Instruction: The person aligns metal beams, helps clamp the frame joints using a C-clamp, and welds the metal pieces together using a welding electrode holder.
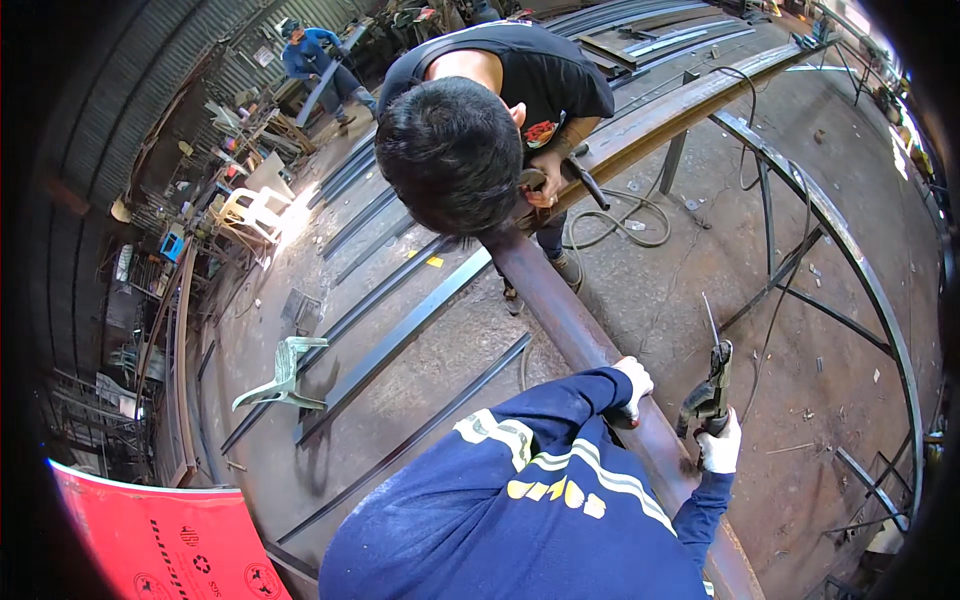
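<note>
A long rusty steel beam [560, 290] runs from beside me to a co-worker. My left hand [632, 387], in a white glove, is closed over the beam's edge; its fingertips are partly hidden. To the right of the beam, my right hand [720, 445], also gloved, is wrapped round the handle of a welding electrode holder [718, 378]. A thin electrode [710, 318] sticks up from its jaws. Bent over the beam's far end, the co-worker in a black shirt [540, 75] has a hand [547, 180] at the steel, next to a dark bar-shaped tool [590, 185].
Another beam [690, 105] stretches to the far right above a coiled cable [640, 222]. A curved steel frame [835, 225] stands at right. Steel bars [410, 325] and a green plastic chair [286, 375] lie left. A red sheet [170, 535] is near-left; another person [310, 60] carries metal behind.
</note>
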Demonstrator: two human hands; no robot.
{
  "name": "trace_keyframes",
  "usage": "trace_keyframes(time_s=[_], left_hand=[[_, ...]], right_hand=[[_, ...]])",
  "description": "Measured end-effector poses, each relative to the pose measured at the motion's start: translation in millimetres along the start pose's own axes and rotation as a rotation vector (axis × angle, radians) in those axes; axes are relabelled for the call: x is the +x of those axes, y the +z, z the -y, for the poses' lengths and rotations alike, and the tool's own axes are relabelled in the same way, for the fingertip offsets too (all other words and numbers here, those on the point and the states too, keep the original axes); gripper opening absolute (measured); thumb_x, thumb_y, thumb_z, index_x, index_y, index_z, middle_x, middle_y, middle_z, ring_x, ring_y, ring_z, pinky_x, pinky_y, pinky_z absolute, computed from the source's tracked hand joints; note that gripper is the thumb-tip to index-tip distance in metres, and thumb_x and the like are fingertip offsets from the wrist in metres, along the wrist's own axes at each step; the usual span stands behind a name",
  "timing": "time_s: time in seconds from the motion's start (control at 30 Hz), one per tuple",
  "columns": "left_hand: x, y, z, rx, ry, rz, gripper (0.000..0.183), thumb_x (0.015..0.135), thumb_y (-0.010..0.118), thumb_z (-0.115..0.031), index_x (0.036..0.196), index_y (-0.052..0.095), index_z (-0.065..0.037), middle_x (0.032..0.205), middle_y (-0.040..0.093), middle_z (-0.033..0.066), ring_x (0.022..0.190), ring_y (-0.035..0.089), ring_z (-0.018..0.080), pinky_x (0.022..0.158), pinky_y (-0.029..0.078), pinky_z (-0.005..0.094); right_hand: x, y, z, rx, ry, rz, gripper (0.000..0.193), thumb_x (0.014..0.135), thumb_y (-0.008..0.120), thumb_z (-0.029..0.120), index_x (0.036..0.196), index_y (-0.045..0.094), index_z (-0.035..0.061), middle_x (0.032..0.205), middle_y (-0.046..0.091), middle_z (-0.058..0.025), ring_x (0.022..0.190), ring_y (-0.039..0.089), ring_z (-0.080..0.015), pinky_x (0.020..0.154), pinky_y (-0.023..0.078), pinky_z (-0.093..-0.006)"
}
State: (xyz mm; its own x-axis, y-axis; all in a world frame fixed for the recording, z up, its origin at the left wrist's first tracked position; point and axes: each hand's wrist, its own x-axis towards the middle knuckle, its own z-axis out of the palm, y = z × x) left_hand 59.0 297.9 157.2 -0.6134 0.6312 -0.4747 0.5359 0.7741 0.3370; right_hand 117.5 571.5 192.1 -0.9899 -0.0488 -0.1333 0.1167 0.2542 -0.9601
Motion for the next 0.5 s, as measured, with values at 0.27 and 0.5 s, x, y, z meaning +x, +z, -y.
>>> trace_keyframes(time_s=[0.27,0.5], left_hand=[[1,2,0,-0.005,-0.008,-0.003,0.064,0.055,0.082,-0.058,0.102,0.075,-0.014,0.099,0.073,0.0108,0.100,0.068,0.0303,0.089,0.047,0.0432],[-3,-4,-6,0.006,-0.024,0.004,0.067,0.056,0.082,-0.057,0.106,0.074,-0.013,0.104,0.072,0.0112,0.104,0.066,0.0303,0.095,0.045,0.0442]], right_hand=[[1,-4,-12,-0.036,0.091,0.032,0.059,0.062,0.058,-0.004,0.121,0.057,-0.0037,0.100,0.065,-0.0087,0.092,0.062,-0.0176,0.087,0.049,-0.0288],[-1,-7,-5,0.020,0.099,0.068,0.063,0.062,0.058,-0.006,0.125,0.055,-0.0043,0.104,0.065,-0.0080,0.094,0.062,-0.0166,0.088,0.049,-0.0282]])
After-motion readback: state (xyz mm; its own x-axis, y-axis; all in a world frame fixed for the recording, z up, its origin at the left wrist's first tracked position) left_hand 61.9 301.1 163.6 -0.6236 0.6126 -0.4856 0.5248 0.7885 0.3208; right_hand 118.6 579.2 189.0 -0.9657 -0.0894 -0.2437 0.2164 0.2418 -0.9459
